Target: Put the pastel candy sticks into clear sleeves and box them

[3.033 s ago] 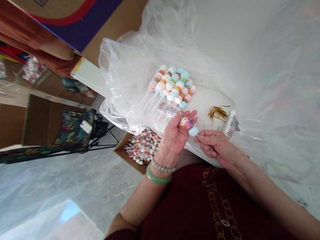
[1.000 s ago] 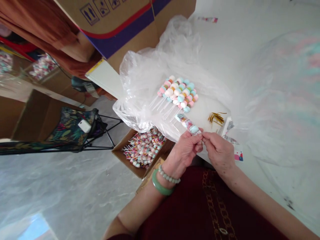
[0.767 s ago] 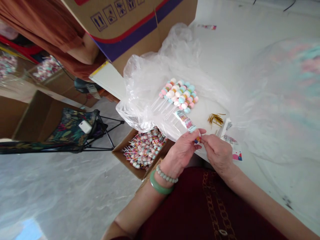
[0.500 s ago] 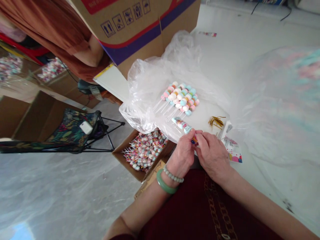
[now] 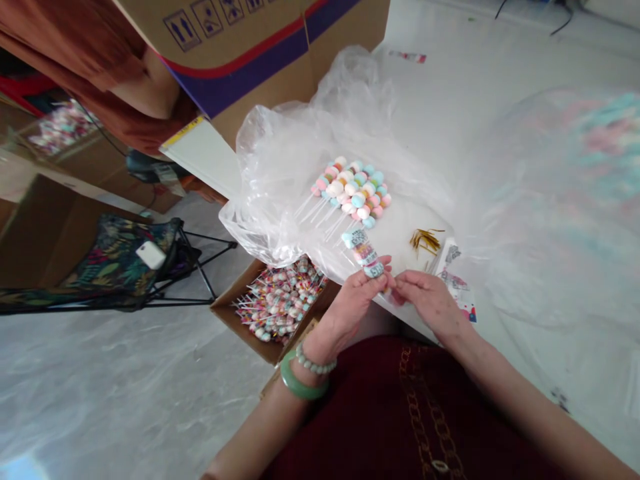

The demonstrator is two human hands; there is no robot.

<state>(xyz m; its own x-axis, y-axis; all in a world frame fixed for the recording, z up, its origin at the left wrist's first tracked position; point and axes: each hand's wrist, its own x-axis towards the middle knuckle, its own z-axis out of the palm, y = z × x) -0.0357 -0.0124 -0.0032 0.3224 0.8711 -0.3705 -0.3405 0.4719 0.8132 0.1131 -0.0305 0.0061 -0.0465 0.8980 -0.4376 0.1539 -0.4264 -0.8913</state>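
Observation:
My left hand (image 5: 361, 293) is closed round the lower end of a marshmallow skewer (image 5: 363, 252) in a clear printed sleeve; its blue and pink pieces point away from me. My right hand (image 5: 420, 292) pinches at the sleeve's bottom end, where the stick is mostly hidden by fingers. Just beyond lies a pile of unwrapped marshmallow skewers (image 5: 353, 189), their white sticks toward the left. Gold twist ties (image 5: 426, 241) lie in a small heap beyond my right hand. Beside that hand is a stack of flat printed sleeves (image 5: 456, 283).
Below the table edge, a cardboard box (image 5: 223, 308) holds many wrapped skewers. Crumpled clear plastic (image 5: 270, 160) spreads under the pile. A large carton (image 5: 280, 73) stands behind, near a person in a rust-coloured sleeve (image 5: 100, 53). A bulky clear bag (image 5: 565, 200) of marshmallows fills the right side.
The skewer's blue end has gone into the printed sleeve, and it is now fully covered. Both hands have come together at the sleeve's bottom; the right has just drawn slightly apart.

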